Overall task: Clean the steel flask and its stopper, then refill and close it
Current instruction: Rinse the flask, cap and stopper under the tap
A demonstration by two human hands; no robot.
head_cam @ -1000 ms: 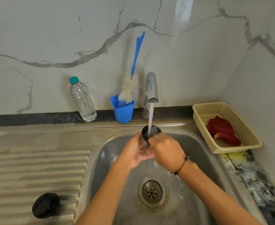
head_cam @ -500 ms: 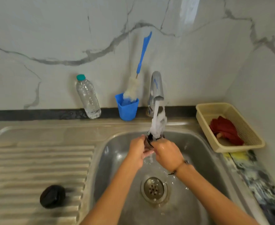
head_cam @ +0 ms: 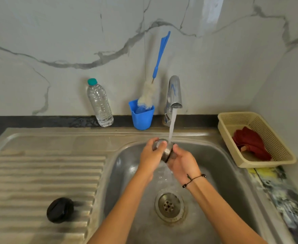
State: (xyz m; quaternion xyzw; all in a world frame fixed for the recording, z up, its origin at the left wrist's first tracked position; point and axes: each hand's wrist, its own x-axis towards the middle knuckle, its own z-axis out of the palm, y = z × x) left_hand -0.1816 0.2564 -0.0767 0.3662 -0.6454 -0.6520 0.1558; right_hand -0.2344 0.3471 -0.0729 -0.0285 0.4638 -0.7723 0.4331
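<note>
Flask (head_cam: 166, 150) tilted under tap (head_cam: 174, 92) stream at 12 o'clock over sink (head_cam: 229, 173), gripped by left hand (head_cam: 150, 155), cradled by right hand (head_cam: 183, 163), evidently for rinsing; stopper (head_cam: 60, 210) parked at 8 o'clock.

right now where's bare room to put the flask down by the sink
The ribbed drainboard is mostly bare; only the black stopper sits near its front edge. The flat strip behind it, in front of the water bottle, is also free. It is crowded behind the basin: blue cup and tap. The basket fills the right side.
</note>
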